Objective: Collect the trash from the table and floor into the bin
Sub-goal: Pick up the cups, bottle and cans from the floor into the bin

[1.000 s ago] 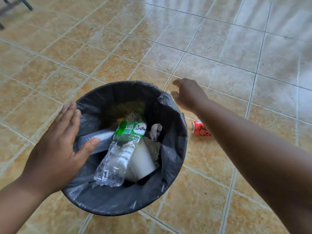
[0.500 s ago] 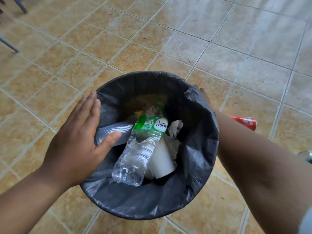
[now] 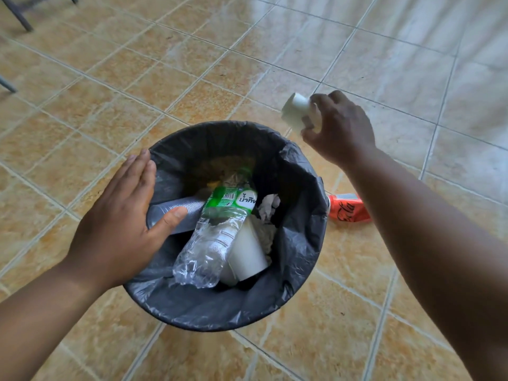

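Observation:
A round bin with a black bag liner (image 3: 299, 259) stands on the tiled floor. Inside lie a crushed clear bottle with a green label (image 3: 214, 237), a white paper cup (image 3: 247, 254), a clear ribbed plastic cup (image 3: 178, 210) and crumpled tissue (image 3: 268, 206). My left hand (image 3: 118, 229) rests flat on the bin's left rim, fingers apart, holding nothing. My right hand (image 3: 341, 127) hovers above the floor just past the bin's far right rim, closed on a small white paper cup (image 3: 295, 111). A crushed red soda can (image 3: 347, 209) lies on the floor right of the bin.
Dark metal furniture legs (image 3: 19, 15) stand at the top left, with another leg (image 3: 7, 85) at the left edge. Orange-beige tiles (image 3: 343, 312) surround the bin, turning paler and glossy toward the top right.
My right hand went down behind the bin's right side and came back up holding the small white cup. The left hand stayed on the rim.

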Motion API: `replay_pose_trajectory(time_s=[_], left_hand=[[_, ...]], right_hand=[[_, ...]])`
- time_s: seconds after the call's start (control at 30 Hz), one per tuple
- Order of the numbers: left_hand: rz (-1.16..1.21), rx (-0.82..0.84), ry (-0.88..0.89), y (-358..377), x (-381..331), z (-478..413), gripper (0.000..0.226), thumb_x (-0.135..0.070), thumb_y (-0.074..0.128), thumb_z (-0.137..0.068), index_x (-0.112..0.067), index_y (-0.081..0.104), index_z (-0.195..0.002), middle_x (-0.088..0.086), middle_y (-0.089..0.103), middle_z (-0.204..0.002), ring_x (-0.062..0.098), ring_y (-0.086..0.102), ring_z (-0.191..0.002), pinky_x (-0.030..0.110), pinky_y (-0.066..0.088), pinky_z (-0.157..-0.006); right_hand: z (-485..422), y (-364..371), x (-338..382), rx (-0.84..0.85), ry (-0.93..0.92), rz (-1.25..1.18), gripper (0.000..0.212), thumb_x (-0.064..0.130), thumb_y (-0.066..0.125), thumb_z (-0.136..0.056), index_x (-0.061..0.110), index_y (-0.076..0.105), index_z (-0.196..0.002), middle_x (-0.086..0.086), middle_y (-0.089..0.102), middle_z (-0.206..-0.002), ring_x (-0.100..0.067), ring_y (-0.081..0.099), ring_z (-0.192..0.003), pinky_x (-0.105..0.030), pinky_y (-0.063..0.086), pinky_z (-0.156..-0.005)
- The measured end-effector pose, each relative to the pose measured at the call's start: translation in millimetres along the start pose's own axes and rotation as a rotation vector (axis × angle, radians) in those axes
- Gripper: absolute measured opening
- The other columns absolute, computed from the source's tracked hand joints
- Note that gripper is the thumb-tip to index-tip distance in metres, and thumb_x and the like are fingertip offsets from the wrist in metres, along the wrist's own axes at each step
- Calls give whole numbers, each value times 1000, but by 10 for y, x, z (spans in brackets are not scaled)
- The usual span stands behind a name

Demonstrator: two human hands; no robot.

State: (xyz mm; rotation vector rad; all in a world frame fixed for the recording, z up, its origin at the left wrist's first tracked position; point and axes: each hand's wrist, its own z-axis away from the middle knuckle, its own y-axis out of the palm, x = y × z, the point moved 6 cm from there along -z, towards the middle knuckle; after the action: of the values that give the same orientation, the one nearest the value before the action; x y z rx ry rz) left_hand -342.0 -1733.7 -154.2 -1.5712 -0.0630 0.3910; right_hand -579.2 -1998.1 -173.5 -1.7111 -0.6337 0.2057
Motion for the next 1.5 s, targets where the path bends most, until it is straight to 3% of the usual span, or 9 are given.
replay_pose_trajectory(time_s=[0.2,0.4,0.57,0.83,0.97,1.13,1.3,1.4,1.5], left_hand=[[9,-1,9,-1,2,1,99,-78,18,-82,-17,10,-159,-11,-4,-166,1,-9,-150,24,2,-118],[18,-2,14,11,26,8,94,-75,23,-86,-18,9,-159,-11,-5,-166,3,-9,-151,26,4,-118],[53,-7,3,19,20,0,91,-70,26,-87,-17,9,-159,-10,-4,-166,3,-8,-151,26,2,-119],[52,-14,4,21,7,-1,91,-70,28,-87,-16,11,-159,-9,-1,-166,2,-7,-151,25,2,-118],[44,-28,4,15,-3,-8,94,-73,23,-84,-16,13,-158,-9,2,-166,2,-5,-150,23,2,-117],[57,-58,7,19,6,-28,92,-70,28,-86,-14,17,-158,-8,5,-166,-2,-4,-148,24,3,-117],[151,-106,3,0,18,-46,82,-63,43,-93,-13,24,-156,-7,13,-165,2,4,-151,28,9,-119],[194,-149,14,-16,35,-46,63,-28,54,-100,-10,28,-155,-3,20,-164,3,9,-149,23,9,-120],[228,-162,18,-7,8,-89,62,6,48,-92,-3,33,-152,4,26,-161,5,15,-147,0,3,-112]], right_hand=[[319,-995,481,-381,-84,-363,59,44,65,-76,15,60,-128,-6,64,-115,-26,62,-94,-34,50,-76],[788,-908,1184,-23,-354,-221,53,49,61,-80,20,57,-124,-4,64,-107,-30,61,-85,-37,44,-79],[1048,-523,1298,176,-375,40,42,53,50,-89,22,55,-117,-1,62,-99,-27,60,-82,-41,40,-85],[1096,-525,1194,174,-295,82,52,65,51,-85,19,57,-107,-1,62,-91,-22,47,-77,-39,36,-87],[1005,-676,1030,98,-240,29,60,70,48,-85,21,63,-114,-1,66,-102,-25,57,-95,-39,37,-87],[932,-737,701,-4,-79,-211,59,54,58,-89,14,60,-132,-8,63,-127,-28,56,-116,-38,43,-97],[1065,-438,680,203,68,-441,55,16,55,-93,11,45,-146,-5,41,-153,-20,37,-140,-17,21,-110],[1122,-373,658,165,150,-524,63,-2,46,-86,10,42,-148,-4,38,-155,-18,34,-143,-16,20,-111],[1109,-366,611,117,200,-584,64,-9,44,-83,8,47,-144,-4,44,-152,-17,39,-140,-19,26,-114]])
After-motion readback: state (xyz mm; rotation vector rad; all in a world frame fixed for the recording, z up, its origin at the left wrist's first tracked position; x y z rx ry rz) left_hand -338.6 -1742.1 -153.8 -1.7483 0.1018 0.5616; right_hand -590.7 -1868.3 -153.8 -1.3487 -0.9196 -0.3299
